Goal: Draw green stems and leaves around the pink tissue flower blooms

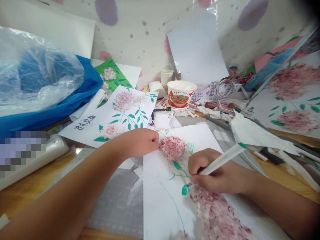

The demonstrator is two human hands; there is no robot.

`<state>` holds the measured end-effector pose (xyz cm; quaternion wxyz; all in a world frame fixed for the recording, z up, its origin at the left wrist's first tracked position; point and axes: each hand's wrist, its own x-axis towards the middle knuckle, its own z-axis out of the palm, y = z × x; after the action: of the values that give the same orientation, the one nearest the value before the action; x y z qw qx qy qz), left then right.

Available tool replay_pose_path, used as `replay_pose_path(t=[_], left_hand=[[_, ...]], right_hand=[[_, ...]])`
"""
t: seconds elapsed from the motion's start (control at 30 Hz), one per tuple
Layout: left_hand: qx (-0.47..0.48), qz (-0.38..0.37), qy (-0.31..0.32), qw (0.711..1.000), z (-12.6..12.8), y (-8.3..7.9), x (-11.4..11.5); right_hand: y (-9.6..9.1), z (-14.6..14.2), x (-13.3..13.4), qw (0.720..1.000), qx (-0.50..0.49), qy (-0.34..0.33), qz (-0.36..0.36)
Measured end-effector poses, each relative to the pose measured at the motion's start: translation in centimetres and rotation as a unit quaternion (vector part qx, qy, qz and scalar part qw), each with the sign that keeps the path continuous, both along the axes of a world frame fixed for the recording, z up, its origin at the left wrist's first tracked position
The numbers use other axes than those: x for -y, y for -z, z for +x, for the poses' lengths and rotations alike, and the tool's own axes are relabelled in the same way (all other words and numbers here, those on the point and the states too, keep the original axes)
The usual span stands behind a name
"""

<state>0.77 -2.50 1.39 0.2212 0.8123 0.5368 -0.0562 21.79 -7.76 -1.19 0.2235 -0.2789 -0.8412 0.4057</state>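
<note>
A: Drawing, is it? Where is the marker (222, 158)?
B: In the right hand (215, 173), fingers pinched around its barrel, tip down on the white sheet (160, 200) by a green leaf (185, 190).
A: And the left hand (140, 142)?
B: Curled into a fist, resting on the sheet's upper edge, just beside a pink paper flower (173, 147).
A: Around them?
B: A grey cutting mat (117, 203) lies under the sheet on the table (25, 196); a finished flower picture (117, 116) and a paper bowl (181, 94) sit behind.

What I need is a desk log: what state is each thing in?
left hand: fisted, pressing the sheet.
right hand: closed around the pen.
pen: tilted, tip hidden by the hand.
sheet: flat, partly drawn with green stems.
paper bowl: upright.
plastic bag: crumpled.
</note>
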Motion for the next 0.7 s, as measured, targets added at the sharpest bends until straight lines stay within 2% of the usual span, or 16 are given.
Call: replay_pose_path(t=[0.7], left_hand=[[0.013, -0.013, -0.001, 1.0, -0.33, 0.1, -0.02]], right_hand=[[-0.13, 0.11, -0.17, 1.0, -0.001, -0.002, 0.001]])
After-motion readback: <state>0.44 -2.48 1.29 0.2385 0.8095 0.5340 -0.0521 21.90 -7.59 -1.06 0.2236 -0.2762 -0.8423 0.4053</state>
